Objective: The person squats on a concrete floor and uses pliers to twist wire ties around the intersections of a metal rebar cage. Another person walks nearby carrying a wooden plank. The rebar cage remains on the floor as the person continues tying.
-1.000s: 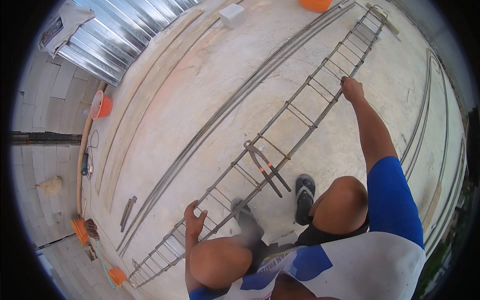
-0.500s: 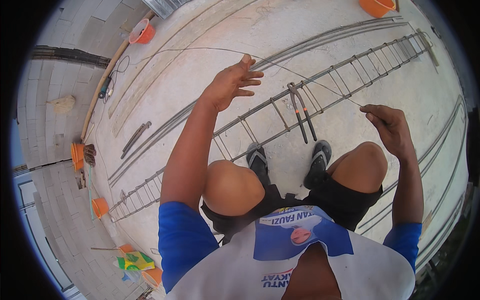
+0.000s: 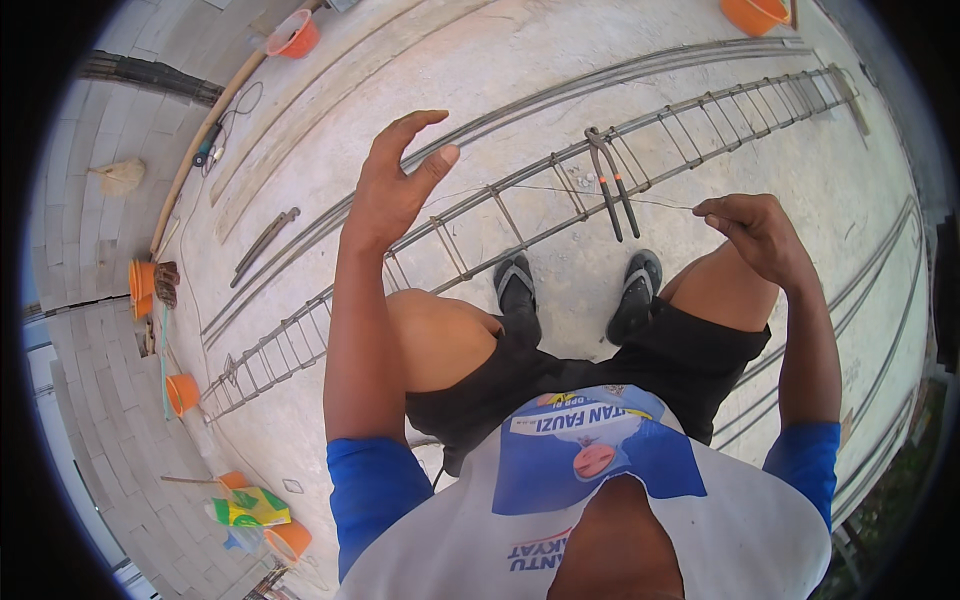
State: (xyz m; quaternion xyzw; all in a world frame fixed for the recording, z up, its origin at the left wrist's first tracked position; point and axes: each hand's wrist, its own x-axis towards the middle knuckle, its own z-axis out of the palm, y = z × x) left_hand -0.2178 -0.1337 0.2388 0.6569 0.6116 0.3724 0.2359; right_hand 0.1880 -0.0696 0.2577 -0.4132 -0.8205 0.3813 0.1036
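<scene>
My right hand (image 3: 752,232) is closed in a pinch on the end of a thin tie wire (image 3: 672,203). From there the wire runs leftward across the rebar cage (image 3: 545,237), a ladder-like frame of long bars and stirrups lying on the floor. My left hand (image 3: 392,190) is raised over the cage's left part, thumb and fingers spread, holding nothing. Where the wire's far end lies, near the left hand, is hard to make out. End-cutting pincers (image 3: 608,205) with dark, orange-marked handles rest across the cage, between my hands and beyond my feet.
Loose long bars (image 3: 620,75) lie beyond the cage; more bars (image 3: 870,290) lie at right. A dark hand tool (image 3: 263,247) is on the floor at left. Orange buckets (image 3: 183,394) stand along the block wall (image 3: 130,420), with a corded power tool (image 3: 207,152) farther up.
My left hand has swung left, its fingers spreading. The right hand has shifted slightly left, keeping the wire. The wire has dropped from a high arc to a lower line across the cage.
</scene>
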